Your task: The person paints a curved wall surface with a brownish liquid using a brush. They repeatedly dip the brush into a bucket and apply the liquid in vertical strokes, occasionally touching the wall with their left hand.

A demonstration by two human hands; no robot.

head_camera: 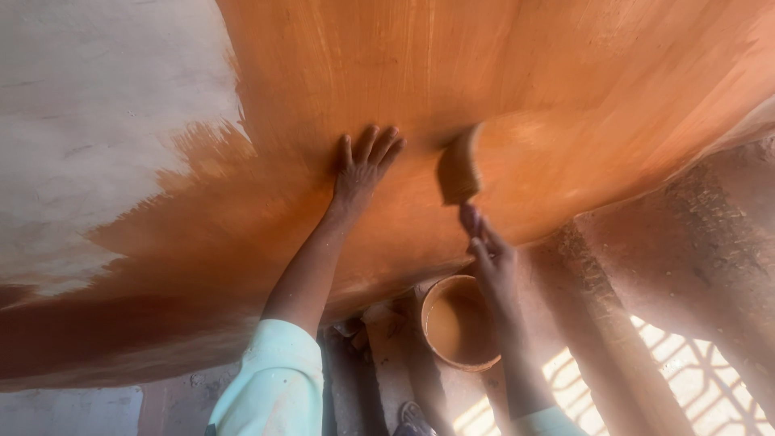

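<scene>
While your left hand lies flat on the pot, fingers spread and holding nothing, your right hand has its fingers closed round the brush handle, bristles pressed to the curved wall just right of the left hand. Progress: most of the visible surface is coated orange-brown and looks wet. Still bare: the pale grey patch at upper left, with a ragged, streaky edge where the coat feathers out; a thin pale sliver also shows low on the left. My read is well past half on this face; can't tell about the sides out of view. The bucket of orange slip sits on the floor below, just under your right forearm, near full enough to dip. Around it: dark lumps beside the bucket, too blurred to name, a rough brick-like wall at right, patterned sunlight on the floor lower right. Nothing blocks the brush; the bare patch is on the far side of your left arm.
</scene>
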